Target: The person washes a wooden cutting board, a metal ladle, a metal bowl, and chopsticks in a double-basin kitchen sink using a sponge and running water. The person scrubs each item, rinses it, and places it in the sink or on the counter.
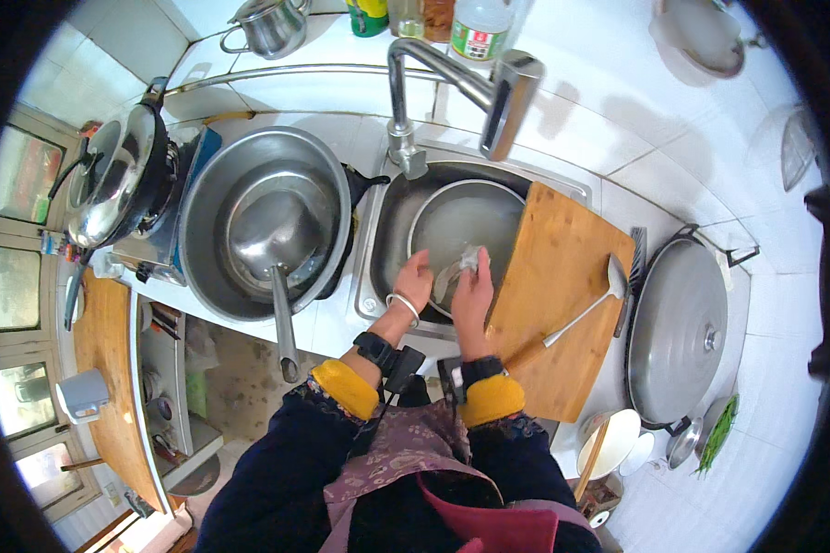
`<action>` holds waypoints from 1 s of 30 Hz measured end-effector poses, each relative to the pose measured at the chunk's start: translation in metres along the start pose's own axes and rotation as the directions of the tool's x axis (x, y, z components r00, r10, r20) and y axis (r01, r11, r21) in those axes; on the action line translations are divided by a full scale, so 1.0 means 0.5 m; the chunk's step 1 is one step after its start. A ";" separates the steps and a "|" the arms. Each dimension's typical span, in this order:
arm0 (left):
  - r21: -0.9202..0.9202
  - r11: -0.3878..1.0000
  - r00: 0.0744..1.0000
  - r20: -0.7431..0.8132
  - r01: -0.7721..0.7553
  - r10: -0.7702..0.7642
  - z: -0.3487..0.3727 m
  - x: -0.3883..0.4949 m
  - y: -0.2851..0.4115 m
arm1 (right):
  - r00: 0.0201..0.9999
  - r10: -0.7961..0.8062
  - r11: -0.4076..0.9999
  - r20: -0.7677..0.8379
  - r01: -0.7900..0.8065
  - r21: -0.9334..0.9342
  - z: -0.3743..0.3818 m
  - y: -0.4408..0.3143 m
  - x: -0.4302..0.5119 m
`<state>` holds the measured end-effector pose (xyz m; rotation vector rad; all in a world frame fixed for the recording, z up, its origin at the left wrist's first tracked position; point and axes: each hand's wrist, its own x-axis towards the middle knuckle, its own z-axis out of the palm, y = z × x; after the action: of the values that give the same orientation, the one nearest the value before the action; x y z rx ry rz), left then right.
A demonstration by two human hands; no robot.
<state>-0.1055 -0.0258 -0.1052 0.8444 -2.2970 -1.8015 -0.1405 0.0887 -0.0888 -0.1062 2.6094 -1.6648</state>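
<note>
My right hand [472,294] grips a small whitish, translucent clump [469,258], possibly wet plastic or food, between thumb and fingers. Below and left of it hangs a pale brownish strip [445,282]; whether the two are joined is unclear. Both are over a round metal basin [420,216] with cloudy water, set in the stainless steel sink [393,200]. My left hand [413,282], with a pale bangle on the wrist, is at the basin's near left rim. Its fingers are partly hidden, so any hold is unclear.
A wooden cutting board [560,276] overlaps the sink's right side, bearing a metal spatula [588,304]. The faucet [443,62] arches behind. At left, a large metal pot [197,228] holds a long-handled ladle [277,235]. A lidded pan [685,332] leans at right near bowls [612,442].
</note>
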 end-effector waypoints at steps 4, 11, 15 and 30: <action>0.152 0.972 0.980 0.059 0.181 -0.192 0.001 0.004 -0.127 | 0.966 0.138 0.891 0.217 -0.025 -0.454 0.039 0.051 0.090; -0.304 0.871 0.921 0.074 0.386 -0.383 0.081 0.011 -0.250 | 0.581 0.501 0.846 0.642 -0.173 -0.504 0.134 0.144 0.097; -0.397 0.774 0.867 0.143 0.492 -0.478 0.075 0.002 -0.223 | 0.865 0.273 0.961 0.421 -0.230 -0.152 0.189 0.116 0.160; -0.723 0.666 0.945 -0.059 0.182 -0.323 0.023 -0.013 -0.086 | 0.778 0.238 0.849 0.581 0.124 -0.513 0.037 0.024 0.021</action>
<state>-0.0893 -0.0192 -0.1466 1.1307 -1.1991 -2.3386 -0.1502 0.0760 -0.1076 -0.4987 2.3824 -0.6439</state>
